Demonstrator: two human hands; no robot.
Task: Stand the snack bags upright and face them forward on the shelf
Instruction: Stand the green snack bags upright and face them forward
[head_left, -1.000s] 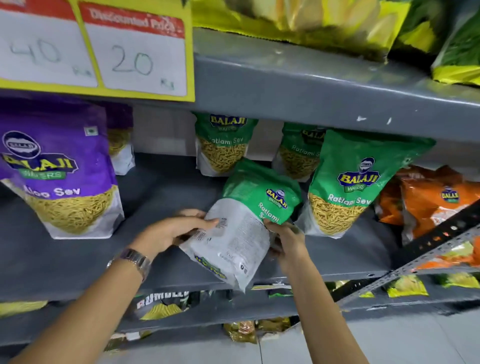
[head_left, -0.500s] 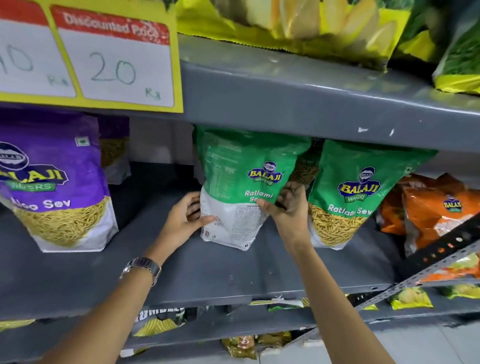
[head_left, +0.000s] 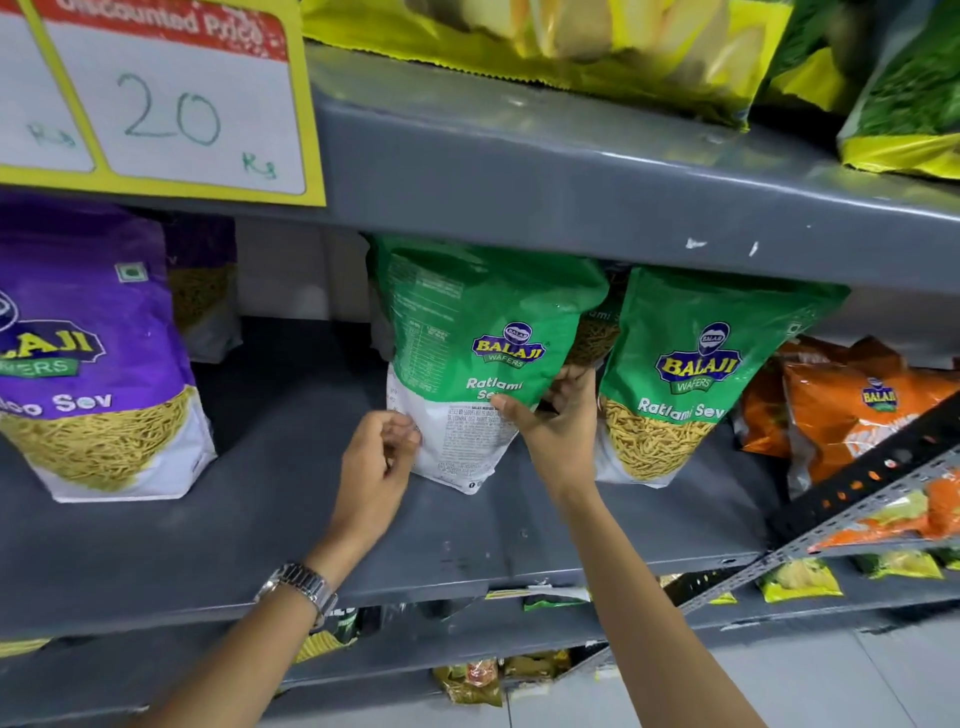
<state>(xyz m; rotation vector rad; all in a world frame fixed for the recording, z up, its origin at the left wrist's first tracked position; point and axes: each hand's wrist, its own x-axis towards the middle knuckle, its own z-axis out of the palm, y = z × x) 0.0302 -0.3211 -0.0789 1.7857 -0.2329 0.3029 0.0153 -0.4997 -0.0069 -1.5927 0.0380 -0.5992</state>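
A green Ratlami Sev bag (head_left: 467, 343) stands upright on the grey shelf (head_left: 260, 519), its printed back panel and side logo toward me. My right hand (head_left: 556, 421) grips its right edge, thumb across the front. My left hand (head_left: 382, 457) pinches its lower left corner with curled fingers. To its right a second green Ratlami Sev bag (head_left: 696, 374) stands upright, front facing out. Another green bag (head_left: 592, 332) shows partly between and behind them. A purple Aloo Sev bag (head_left: 88, 364) stands upright at the far left, with another purple bag (head_left: 202, 291) behind it.
Orange snack bags (head_left: 852, 410) lean at the right end of the shelf. A perforated metal rail (head_left: 857, 493) crosses diagonally at lower right. A yellow price sign (head_left: 171, 104) hangs from the shelf above, which holds yellow and green bags (head_left: 571, 36). Lower shelves hold more packets.
The green bag went from tilted in my hands to upright on the shelf, set further back. My left hand moved from its side to pinching the lower left corner. The camera moved closer.
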